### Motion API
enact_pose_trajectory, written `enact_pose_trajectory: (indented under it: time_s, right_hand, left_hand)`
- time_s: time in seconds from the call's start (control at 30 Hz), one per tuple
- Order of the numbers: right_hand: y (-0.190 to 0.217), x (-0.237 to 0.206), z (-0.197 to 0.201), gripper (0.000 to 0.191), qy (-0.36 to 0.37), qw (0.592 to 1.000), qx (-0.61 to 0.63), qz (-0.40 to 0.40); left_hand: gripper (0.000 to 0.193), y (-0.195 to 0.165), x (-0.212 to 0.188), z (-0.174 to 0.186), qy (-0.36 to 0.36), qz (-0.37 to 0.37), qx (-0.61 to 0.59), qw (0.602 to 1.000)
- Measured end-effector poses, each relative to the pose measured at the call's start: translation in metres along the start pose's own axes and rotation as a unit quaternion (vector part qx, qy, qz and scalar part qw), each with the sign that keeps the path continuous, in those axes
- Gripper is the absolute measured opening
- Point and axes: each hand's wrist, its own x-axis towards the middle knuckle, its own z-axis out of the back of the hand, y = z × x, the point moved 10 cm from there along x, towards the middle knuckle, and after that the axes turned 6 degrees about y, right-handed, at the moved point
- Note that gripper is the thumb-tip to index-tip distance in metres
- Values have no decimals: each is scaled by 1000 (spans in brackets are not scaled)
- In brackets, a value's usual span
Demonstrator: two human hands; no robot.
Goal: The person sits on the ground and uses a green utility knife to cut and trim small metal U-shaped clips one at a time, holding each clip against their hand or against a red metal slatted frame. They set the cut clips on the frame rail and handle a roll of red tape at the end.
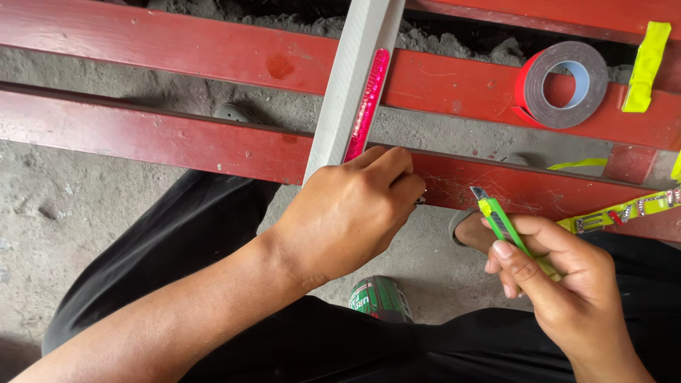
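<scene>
1. A long white strip [352,78] lies across two red bars [177,50]. A shiny pink sticker [367,103] runs down its middle.
2. The left hand [347,213] curls its fingers [397,167] down on the near end of the white strip and presses there.
3. The right hand [567,291] is closed around a green cutter knife [504,227]. Its little blade points up toward the bar.
4. The knife is near the strip's end but does not touch it.
5. A roll of tape [564,84] sits on the far bar.
</scene>
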Motion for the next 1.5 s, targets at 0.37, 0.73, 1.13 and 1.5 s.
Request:
enact_pose_trajectory:
  time_s: [0.37, 0.73, 1.13, 1.5]
  right_hand:
    - [1, -2, -2, 28, -11, 1000, 7, 21]
    - [43, -23, 5, 34, -96, 984, -87, 118]
    - [152, -79, -3, 43, -115, 850, -356, 371]
    - [139, -102, 3, 58, -27, 783, -499, 371]
  left_hand:
    - [8, 0, -1, 5, -13, 29, 1, 1000]
    - [25, -9, -8, 24, -52, 60, -327, 942]
    - [36, -42, -3, -1, 178, 47, -721, 668]
    - [37, -57, -5, -6, 197, 5, -646, 737]
